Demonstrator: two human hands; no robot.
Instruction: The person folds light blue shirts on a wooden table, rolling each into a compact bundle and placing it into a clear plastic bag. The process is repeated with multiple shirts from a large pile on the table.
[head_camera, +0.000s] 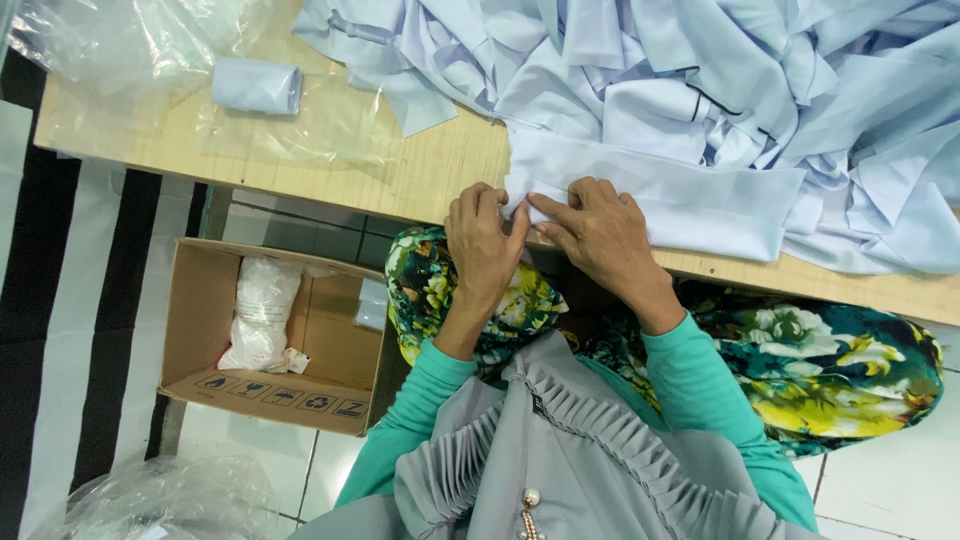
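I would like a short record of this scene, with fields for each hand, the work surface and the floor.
left hand: pinches the corner of the folded pale blue cloth
right hand: presses the same corner
table: wooden; cloth pile, small rolled cloth, clear plastic bags
floor: open cardboard box holding a white bag

Open brown cardboard box (300, 385) on floor; white bag (260, 315) inside, maybe plastic.
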